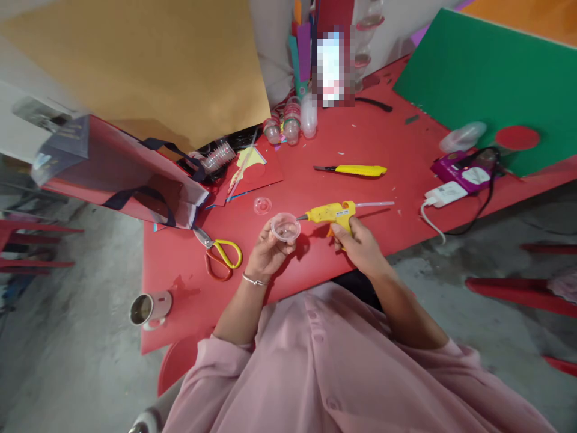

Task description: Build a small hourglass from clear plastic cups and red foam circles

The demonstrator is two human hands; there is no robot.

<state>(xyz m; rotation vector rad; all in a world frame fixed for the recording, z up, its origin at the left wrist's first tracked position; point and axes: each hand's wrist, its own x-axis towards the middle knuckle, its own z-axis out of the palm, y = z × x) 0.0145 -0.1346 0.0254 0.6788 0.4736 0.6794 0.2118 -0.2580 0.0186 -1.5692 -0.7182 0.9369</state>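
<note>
My left hand (pixel 267 251) is closed round a small clear plastic cup (pixel 285 227), held above the red table (pixel 360 180) with its mouth turned towards me. My right hand (pixel 358 243) grips the handle of a yellow glue gun (pixel 331 213). The gun's nozzle points left and sits right at the cup's rim. A glue stick pokes out of the back of the gun. A second small clear lid or dome (pixel 262 205) lies on the table just beyond the cup.
Scissors with yellow and orange handles (pixel 219 255) lie left of my hands. A yellow utility knife (pixel 356 170) lies farther back. A red bag (pixel 121 180), brown paper sheet (pixel 148 66), clear capsules (pixel 291 123), green board (pixel 487 78), charger with cable (pixel 444 193) and metal cup (pixel 146 308) surround the table.
</note>
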